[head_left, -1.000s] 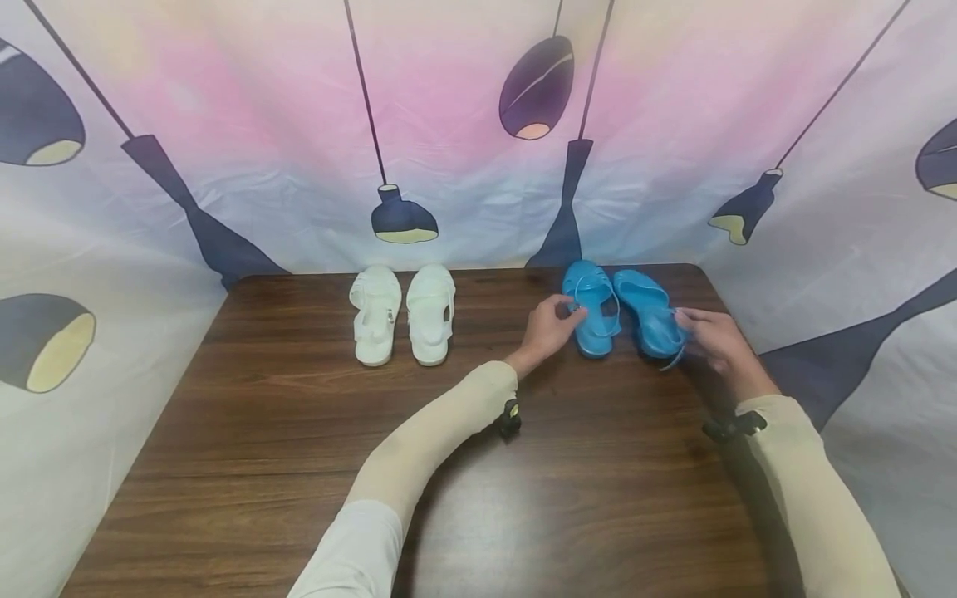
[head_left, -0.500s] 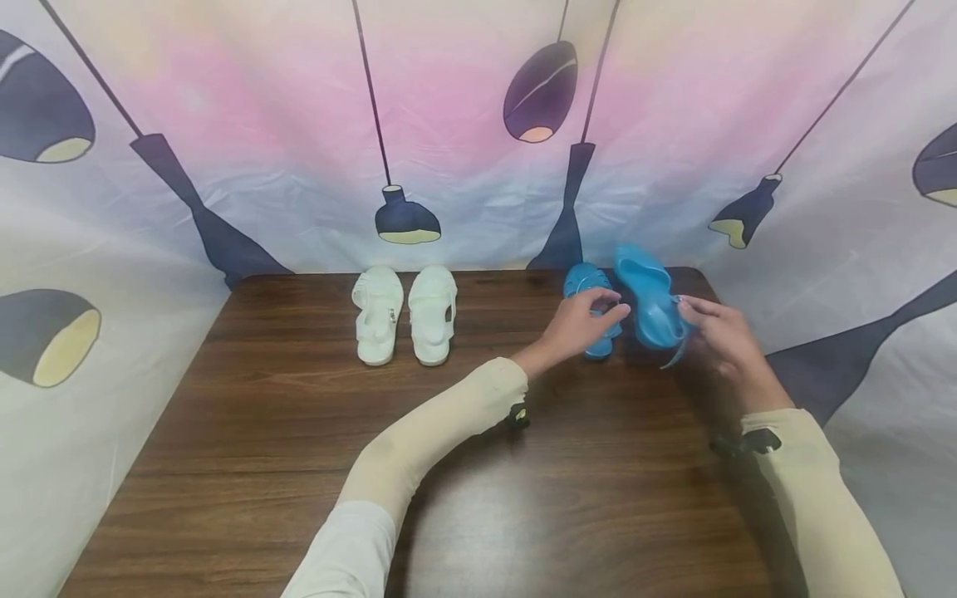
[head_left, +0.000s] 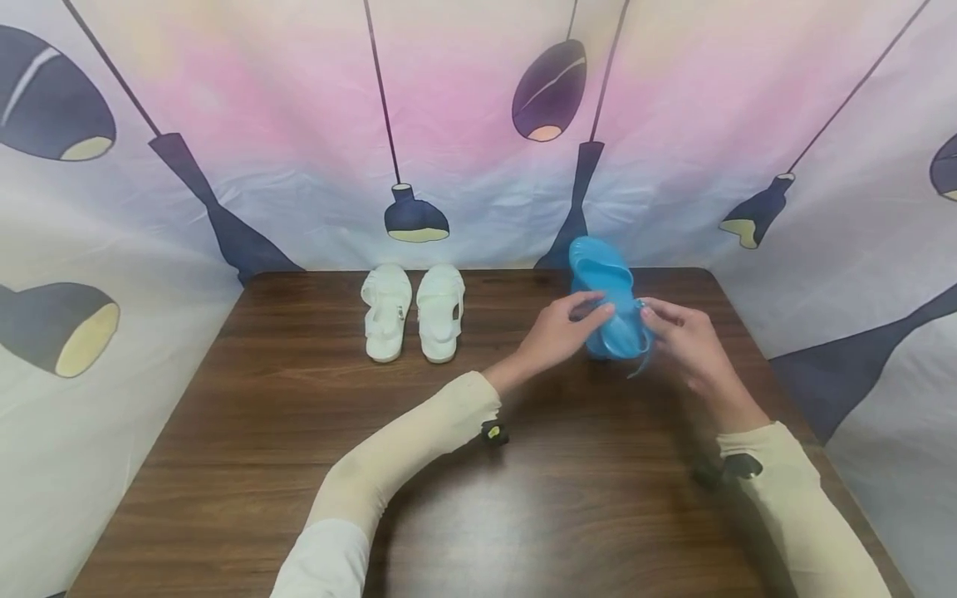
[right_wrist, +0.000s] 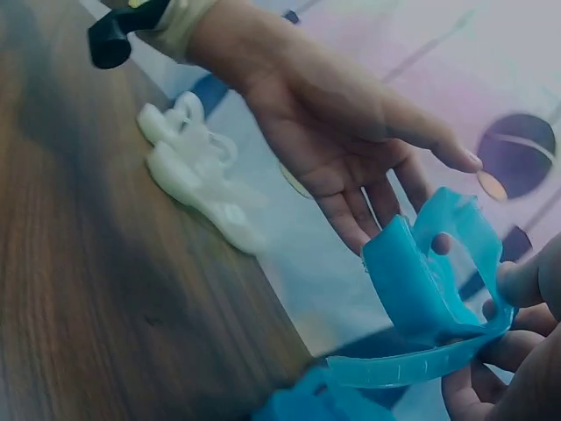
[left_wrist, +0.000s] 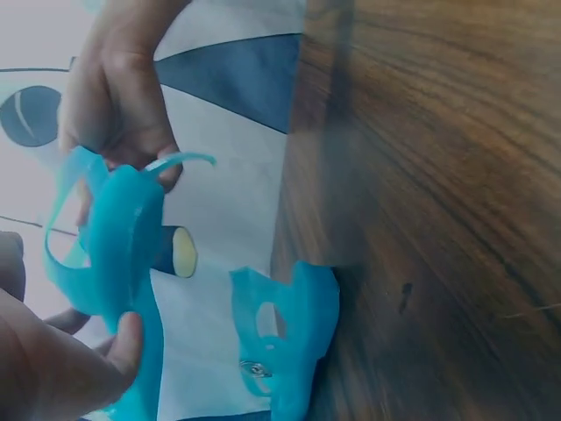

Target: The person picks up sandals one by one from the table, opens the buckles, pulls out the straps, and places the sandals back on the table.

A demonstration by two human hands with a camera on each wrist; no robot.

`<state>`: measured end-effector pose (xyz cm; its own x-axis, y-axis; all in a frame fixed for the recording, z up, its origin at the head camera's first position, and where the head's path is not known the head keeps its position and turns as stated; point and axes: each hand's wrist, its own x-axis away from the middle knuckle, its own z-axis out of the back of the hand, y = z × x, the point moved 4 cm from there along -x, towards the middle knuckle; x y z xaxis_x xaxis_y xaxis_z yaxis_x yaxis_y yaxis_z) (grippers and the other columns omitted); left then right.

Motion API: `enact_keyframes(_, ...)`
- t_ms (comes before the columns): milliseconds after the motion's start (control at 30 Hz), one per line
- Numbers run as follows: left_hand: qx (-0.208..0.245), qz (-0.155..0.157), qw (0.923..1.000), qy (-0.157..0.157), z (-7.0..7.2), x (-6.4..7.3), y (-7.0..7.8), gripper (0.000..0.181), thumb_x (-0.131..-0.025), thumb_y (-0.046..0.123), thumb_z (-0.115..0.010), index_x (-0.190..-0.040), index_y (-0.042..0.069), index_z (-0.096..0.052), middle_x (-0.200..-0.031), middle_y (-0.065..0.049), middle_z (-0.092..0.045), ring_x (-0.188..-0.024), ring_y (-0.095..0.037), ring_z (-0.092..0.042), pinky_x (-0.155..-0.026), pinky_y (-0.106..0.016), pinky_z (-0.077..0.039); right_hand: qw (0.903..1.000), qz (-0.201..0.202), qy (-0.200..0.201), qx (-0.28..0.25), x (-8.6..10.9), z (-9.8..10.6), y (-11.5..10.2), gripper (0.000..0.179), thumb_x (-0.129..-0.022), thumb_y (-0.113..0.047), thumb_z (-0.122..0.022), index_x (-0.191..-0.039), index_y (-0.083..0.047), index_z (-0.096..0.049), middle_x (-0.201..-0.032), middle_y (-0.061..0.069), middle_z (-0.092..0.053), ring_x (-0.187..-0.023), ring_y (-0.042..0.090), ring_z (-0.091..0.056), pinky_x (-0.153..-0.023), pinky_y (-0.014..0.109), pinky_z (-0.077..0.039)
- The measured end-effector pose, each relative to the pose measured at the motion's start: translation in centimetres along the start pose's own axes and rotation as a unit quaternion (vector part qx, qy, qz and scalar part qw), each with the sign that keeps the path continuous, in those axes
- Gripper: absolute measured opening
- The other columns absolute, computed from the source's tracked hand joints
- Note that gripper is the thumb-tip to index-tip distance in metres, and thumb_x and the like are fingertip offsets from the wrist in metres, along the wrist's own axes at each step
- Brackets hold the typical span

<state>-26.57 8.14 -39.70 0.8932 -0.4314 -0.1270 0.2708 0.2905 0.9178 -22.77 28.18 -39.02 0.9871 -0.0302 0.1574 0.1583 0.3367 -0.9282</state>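
Note:
A blue sandal [head_left: 622,320] is held up above the table by my right hand [head_left: 686,339], whose thumb and fingers pinch its ankle strap; the strap's free end hangs loose. My left hand [head_left: 562,330] is at the sandal's left side, thumb and fingers spread apart. In the right wrist view some of its fingertips reach the sandal, though contact is hard to tell, and its thumb [right_wrist: 443,151] stands clear. A second blue sandal [left_wrist: 302,338] stands on the table below, mostly hidden in the head view by the raised one.
Two white sandals [head_left: 439,311] stand side by side at the table's back edge, left of my hands. The brown wooden table [head_left: 284,415] meets a cloth backdrop [head_left: 463,149] printed with lamps behind it.
My right hand has lifted the right-hand blue sandal and carried it left over the other one. My left hand passed over the standing sandal and is now beside the raised one.

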Motion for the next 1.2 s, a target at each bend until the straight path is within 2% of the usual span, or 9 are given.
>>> enact_keyframes(200,-0.01,0.006,0.9999,0.008,1.8,2.1,-0.4,0.059,-0.1,0.051,-0.061,-0.143,0.012,-0.058,-0.144,-0.006,-0.058,-0.126,-0.021,-0.063,-0.095,-0.036,-0.056,0.9994,0.022,-0.018,0.022,0.8,-2.6,-0.6,0.062,-0.104,-0.047,-0.055,-0.152,-0.008,-0.048,-0.151,0.018,-0.051,-0.134,0.039,-0.053,-0.109,0.056,-0.044)
enact_keyframes(433,-0.018,0.012,0.9995,0.021,3.9,4.7,-1.6,0.049,-0.099,0.038,-0.068,-0.138,0.009,-0.063,-0.139,-0.007,-0.064,-0.122,-0.022,-0.065,-0.093,-0.034,-0.057,0.9977,0.023,-0.057,0.029,1.4,-5.7,-0.4,0.059,-0.102,-0.043,-0.061,-0.149,-0.009,-0.052,-0.15,0.018,-0.052,-0.139,0.039,-0.049,-0.113,0.06,-0.038)
enact_keyframes(700,0.012,0.03,0.9993,0.017,5.5,8.1,-2.9,0.049,-0.098,0.029,-0.071,-0.138,0.004,-0.062,-0.143,-0.01,-0.061,-0.121,-0.022,-0.066,-0.094,-0.033,-0.057,0.9948,0.022,-0.097,0.025,2.0,-8.6,0.4,0.063,-0.097,-0.049,-0.066,-0.146,-0.01,-0.056,-0.148,0.016,-0.055,-0.134,0.036,-0.055,-0.111,0.059,-0.041)
enact_keyframes(833,0.036,0.032,0.9988,0.011,5.8,9.8,-3.6,0.047,-0.097,0.022,-0.072,-0.138,0.001,-0.061,-0.144,-0.013,-0.059,-0.12,-0.025,-0.066,-0.093,-0.031,-0.057,0.992,0.024,-0.12,0.034,2.6,-9.7,1.1,0.065,-0.096,-0.051,-0.068,-0.145,-0.009,-0.058,-0.145,0.016,-0.058,-0.131,0.034,-0.058,-0.109,0.056,-0.044)
enact_keyframes(967,0.046,0.03,0.9984,0.007,5.7,11.3,-4.5,0.044,-0.096,0.016,-0.073,-0.135,-0.003,-0.062,-0.145,-0.017,-0.057,-0.12,-0.028,-0.066,-0.092,-0.029,-0.057,0.9892,0.019,-0.141,0.036,3.3,-10.6,1.7,0.059,-0.096,-0.046,-0.069,-0.142,-0.01,-0.061,-0.142,0.014,-0.061,-0.13,0.032,-0.06,-0.108,0.054,-0.046)
enact_keyframes(1200,0.078,0.059,0.9952,-0.003,5.0,13.7,-6.5,0.044,-0.095,0.013,-0.073,-0.134,-0.005,-0.061,-0.145,-0.022,-0.055,-0.123,-0.033,-0.063,-0.092,-0.029,-0.056,0.9844,0.015,-0.171,0.041,4.0,-12.1,3.3,0.049,-0.098,-0.038,-0.07,-0.137,-0.009,-0.065,-0.14,0.014,-0.063,-0.129,0.032,-0.06,-0.105,0.05,-0.05)
